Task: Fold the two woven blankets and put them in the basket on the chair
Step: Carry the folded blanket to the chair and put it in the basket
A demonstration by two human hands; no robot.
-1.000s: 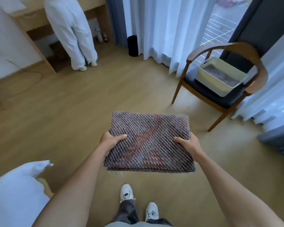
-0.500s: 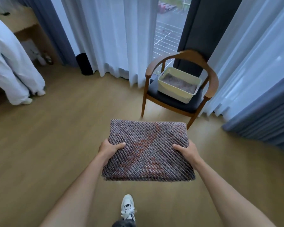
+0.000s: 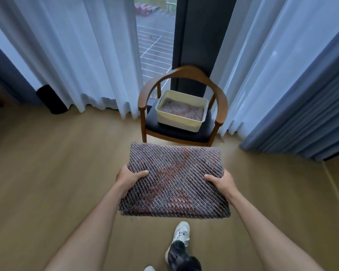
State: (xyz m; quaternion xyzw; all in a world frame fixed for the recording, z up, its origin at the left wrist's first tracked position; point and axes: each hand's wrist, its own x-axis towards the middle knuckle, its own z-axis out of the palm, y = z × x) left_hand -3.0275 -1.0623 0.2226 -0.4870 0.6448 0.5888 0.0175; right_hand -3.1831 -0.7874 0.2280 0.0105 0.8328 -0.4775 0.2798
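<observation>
Gripping folded grey-and-rust woven blanket [image 3: 174, 180], left hand [image 3: 128, 178], right hand [image 3: 221, 182], thumbs on top

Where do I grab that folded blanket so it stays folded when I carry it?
Grip the folded blanket at its two side edges, one hand from each side, thumbs on top, as the left hand and right hand do. It is a flat, floppy stack of layers, so pinching both sides probably keeps it level.

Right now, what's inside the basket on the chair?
A folded woven blanket lies inside the cream basket, covering its bottom. Whatever might be underneath that blanket is hidden, so I cannot tell.
</observation>
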